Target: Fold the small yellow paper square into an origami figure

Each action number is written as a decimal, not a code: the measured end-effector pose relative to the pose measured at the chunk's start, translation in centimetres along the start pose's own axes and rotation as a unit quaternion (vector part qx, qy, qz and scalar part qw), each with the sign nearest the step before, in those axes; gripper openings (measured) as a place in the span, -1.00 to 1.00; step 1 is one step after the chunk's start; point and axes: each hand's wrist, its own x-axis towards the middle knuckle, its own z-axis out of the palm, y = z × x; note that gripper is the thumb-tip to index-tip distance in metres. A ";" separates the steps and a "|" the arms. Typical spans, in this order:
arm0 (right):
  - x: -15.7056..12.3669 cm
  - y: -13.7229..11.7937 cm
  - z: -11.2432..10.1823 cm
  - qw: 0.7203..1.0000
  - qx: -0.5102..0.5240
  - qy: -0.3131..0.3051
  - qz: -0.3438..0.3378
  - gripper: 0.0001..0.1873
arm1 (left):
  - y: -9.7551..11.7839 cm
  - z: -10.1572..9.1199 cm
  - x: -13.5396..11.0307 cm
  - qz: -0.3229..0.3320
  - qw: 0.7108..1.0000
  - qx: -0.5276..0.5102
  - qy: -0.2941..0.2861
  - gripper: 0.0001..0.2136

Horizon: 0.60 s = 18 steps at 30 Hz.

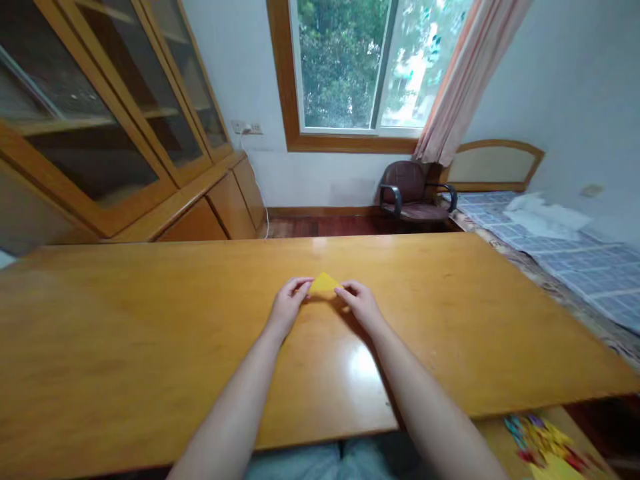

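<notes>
A small folded yellow paper (pixel 324 283) lies on the wooden table (pixel 150 333) near its middle. My left hand (pixel 289 305) pinches the paper's left corner with curled fingers. My right hand (pixel 361 304) pinches its right corner the same way. Both forearms reach forward from the table's near edge. The lower part of the paper is hidden behind my fingers.
A glass-door wooden cabinet (pixel 125 133) stands at the left. A brown armchair (pixel 413 193) sits under the window. A bed with a patterned cover (pixel 575 260) runs along the right. Colourful paper pieces (pixel 540 443) lie on a surface at the bottom right.
</notes>
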 end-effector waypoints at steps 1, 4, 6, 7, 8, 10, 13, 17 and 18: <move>0.0 -0.1 0.0 1.000 0.000 0.001 0.000 -0.66 | -0.2 0.0 0.0 -0.003 1.000 0.007 -0.006 -0.68; 0.1 0.0 0.1 1.000 -0.005 0.005 -0.005 -0.67 | -0.5 0.0 0.1 -0.002 0.999 0.035 -0.023 -0.71; 0.2 0.3 0.2 1.000 -0.011 0.007 -0.011 -0.68 | -0.4 0.0 0.0 0.009 0.997 0.062 -0.033 -0.75; 0.3 0.5 0.2 1.000 -0.015 0.012 -0.018 -0.69 | -0.3 0.0 0.0 0.015 0.996 0.075 -0.037 -0.76; 0.4 0.6 0.3 0.999 -0.019 0.013 -0.024 -0.70 | -0.1 -0.1 -0.1 0.022 0.995 0.087 -0.037 -0.77; 0.5 0.9 0.3 0.999 -0.015 0.024 -0.039 -0.71 | 0.2 0.0 -0.2 0.043 0.992 0.113 -0.034 -0.79; 0.5 1.0 0.3 0.995 -0.015 0.042 -0.084 -0.67 | 0.6 0.0 -0.3 0.076 0.986 0.148 -0.026 -0.80; 0.1 0.3 0.5 0.985 -0.066 0.043 -0.151 -0.71 | 0.6 0.1 -0.3 0.097 0.981 0.168 -0.021 -0.82; 0.0 0.2 0.5 0.984 -0.073 0.042 -0.160 -0.71 | 0.6 0.2 -0.3 0.099 0.980 0.169 -0.021 -0.82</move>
